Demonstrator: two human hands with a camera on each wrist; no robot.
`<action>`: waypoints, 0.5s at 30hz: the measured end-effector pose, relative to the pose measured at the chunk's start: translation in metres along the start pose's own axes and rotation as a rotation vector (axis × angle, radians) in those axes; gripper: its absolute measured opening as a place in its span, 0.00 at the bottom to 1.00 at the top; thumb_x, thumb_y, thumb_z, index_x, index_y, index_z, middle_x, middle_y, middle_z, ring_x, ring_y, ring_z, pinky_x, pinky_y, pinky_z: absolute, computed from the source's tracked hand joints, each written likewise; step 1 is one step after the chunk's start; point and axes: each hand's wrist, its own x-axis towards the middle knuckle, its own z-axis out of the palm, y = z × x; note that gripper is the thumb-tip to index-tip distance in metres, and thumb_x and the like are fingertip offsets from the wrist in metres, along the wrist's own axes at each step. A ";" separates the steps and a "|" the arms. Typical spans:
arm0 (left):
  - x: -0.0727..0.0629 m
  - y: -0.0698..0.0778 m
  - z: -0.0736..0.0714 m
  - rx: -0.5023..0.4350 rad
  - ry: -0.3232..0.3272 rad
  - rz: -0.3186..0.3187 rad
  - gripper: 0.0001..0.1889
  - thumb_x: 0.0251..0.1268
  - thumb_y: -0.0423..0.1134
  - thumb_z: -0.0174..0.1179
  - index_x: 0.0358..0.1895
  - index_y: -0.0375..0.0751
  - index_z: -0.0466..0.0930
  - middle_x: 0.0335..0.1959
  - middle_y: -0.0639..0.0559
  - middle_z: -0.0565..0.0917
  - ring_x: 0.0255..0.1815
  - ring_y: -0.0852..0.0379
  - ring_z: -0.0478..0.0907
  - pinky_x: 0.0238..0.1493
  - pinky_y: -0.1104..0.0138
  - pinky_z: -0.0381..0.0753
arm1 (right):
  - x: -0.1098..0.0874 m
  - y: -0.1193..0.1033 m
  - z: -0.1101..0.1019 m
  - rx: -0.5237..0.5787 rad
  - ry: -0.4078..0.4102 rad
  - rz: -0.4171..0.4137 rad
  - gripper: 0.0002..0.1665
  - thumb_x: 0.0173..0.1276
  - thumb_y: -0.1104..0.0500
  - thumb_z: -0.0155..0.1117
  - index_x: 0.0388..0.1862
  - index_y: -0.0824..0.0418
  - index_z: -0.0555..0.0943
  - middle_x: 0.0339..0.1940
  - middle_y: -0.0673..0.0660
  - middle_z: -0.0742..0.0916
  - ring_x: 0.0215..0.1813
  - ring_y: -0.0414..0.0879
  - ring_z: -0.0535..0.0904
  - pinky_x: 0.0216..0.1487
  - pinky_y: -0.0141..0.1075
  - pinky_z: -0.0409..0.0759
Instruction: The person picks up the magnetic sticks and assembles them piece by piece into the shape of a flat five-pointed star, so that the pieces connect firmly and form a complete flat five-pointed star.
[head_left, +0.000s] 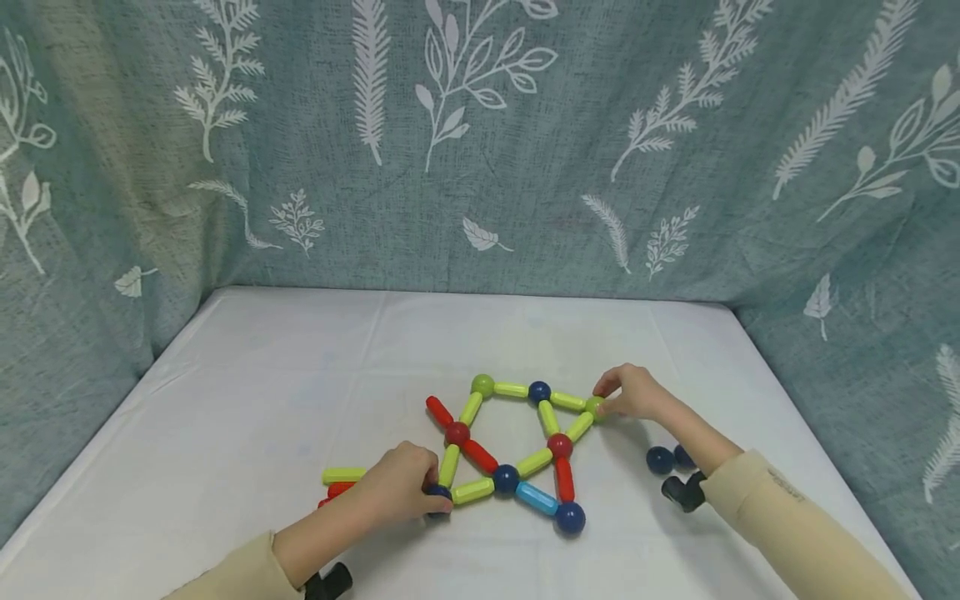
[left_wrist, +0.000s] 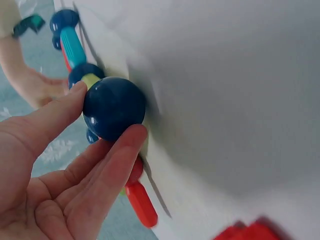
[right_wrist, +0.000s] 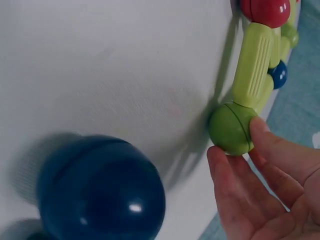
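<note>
A flat frame of coloured balls and short rods lies on the white table, with a green ball (head_left: 483,385) at its far left corner and red balls on either side. My left hand (head_left: 397,483) pinches a dark blue ball (left_wrist: 115,109) at the near left corner, thumb on one side and fingers on the other. Yellow-green rods (head_left: 472,491) run from that ball. At the far right corner my right hand (head_left: 633,393) grips a green ball (right_wrist: 231,129) between thumb and fingertips. A blue rod (head_left: 537,498) and a red rod (head_left: 565,479) meet at another dark blue ball (head_left: 570,517).
Loose dark blue balls (head_left: 660,460) lie by the right forearm. Left of the frame, a loose yellow-green rod (head_left: 343,475) and red rods (head_left: 341,489) are partly behind the left hand. A patterned grey-green curtain (head_left: 480,150) hangs behind the table (head_left: 225,375).
</note>
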 end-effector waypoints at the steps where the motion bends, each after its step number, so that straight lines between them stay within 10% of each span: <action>1: 0.000 0.001 0.002 -0.004 -0.002 0.009 0.15 0.44 0.40 0.72 0.18 0.42 0.72 0.13 0.57 0.70 0.17 0.62 0.66 0.19 0.72 0.66 | 0.002 0.000 0.000 0.005 0.004 0.010 0.13 0.52 0.66 0.69 0.38 0.67 0.81 0.39 0.62 0.84 0.37 0.49 0.80 0.33 0.35 0.79; 15: -0.001 0.009 0.012 -0.021 0.003 0.011 0.15 0.43 0.39 0.72 0.18 0.42 0.71 0.12 0.57 0.69 0.15 0.62 0.66 0.18 0.74 0.67 | 0.014 -0.003 0.000 0.011 0.014 0.057 0.12 0.54 0.67 0.67 0.40 0.67 0.81 0.41 0.63 0.84 0.40 0.50 0.79 0.35 0.36 0.80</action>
